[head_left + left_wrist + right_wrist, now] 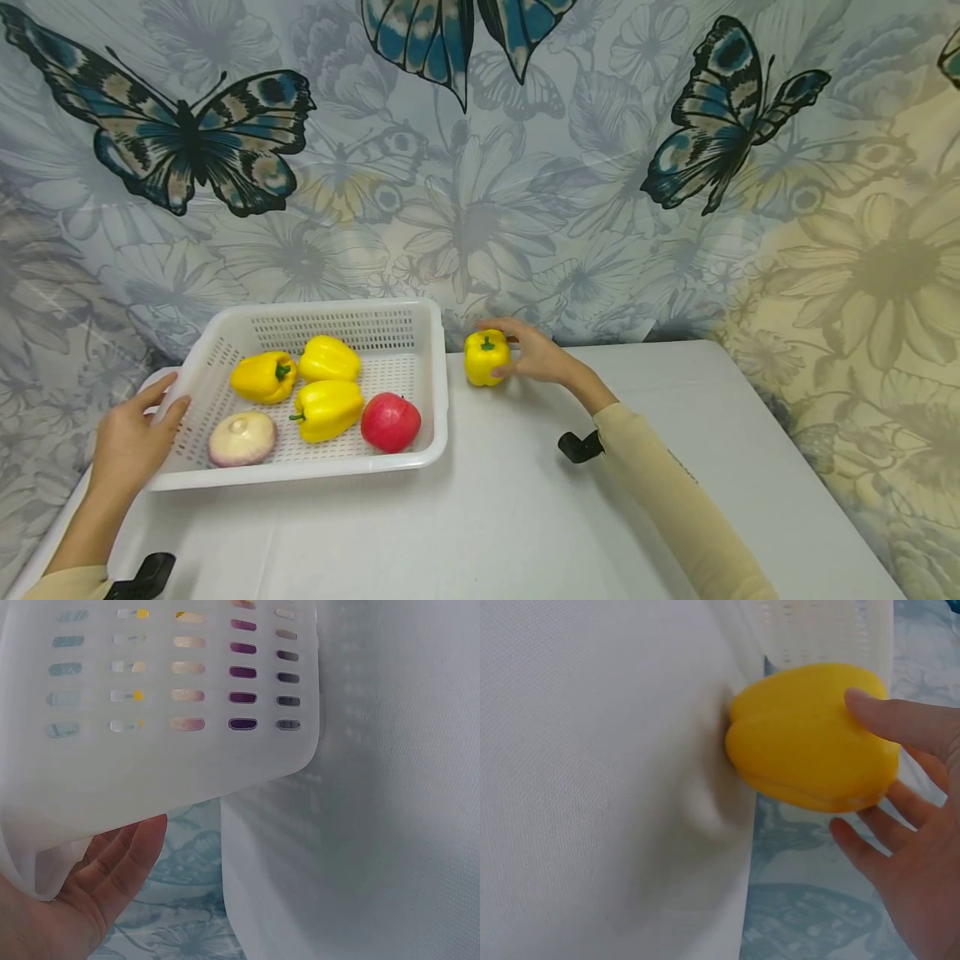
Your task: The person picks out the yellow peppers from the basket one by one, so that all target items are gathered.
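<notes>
My right hand (542,353) grips a yellow bell pepper (486,358) just right of the basket, near the table's back edge. In the right wrist view the thumb lies on the near side of the pepper (810,739), and the fingers reach behind it. The left hand (135,429) holds the left rim of a white plastic basket (300,477). Inside the basket are a yellow pepper with its stem to the right (264,377), two more yellow peppers (330,410), a red apple-like fruit (391,422) and a pale, purple-edged turnip-like vegetable (242,438).
A white cloth covers the table (510,517). Behind it hangs a fabric backdrop (480,217) printed with butterflies and flowers. Black camera mounts (581,447) are worn at both wrists.
</notes>
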Tool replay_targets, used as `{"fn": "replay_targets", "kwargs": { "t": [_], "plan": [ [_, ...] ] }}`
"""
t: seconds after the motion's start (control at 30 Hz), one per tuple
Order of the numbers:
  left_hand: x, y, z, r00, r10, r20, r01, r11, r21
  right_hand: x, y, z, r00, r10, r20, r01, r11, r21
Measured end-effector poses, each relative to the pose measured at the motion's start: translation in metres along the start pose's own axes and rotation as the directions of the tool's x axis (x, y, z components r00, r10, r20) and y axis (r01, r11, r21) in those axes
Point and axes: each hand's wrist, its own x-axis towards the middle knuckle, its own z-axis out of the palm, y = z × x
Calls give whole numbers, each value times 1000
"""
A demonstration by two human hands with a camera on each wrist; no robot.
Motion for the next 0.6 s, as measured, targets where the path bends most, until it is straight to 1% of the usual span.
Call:
{"fn": "replay_targets", "kwargs": {
  "t": [0.13,0.6],
  "plan": [
    [0,0,0,1000,10,-6,-10,1000,-1,0,-2,-1,1000,-9,5,9,1000,-4],
    [-1,-1,0,1000,23,-1,-23,1000,-14,2,-13,-7,999,15,35,-13,997,-82]
  ]
}}
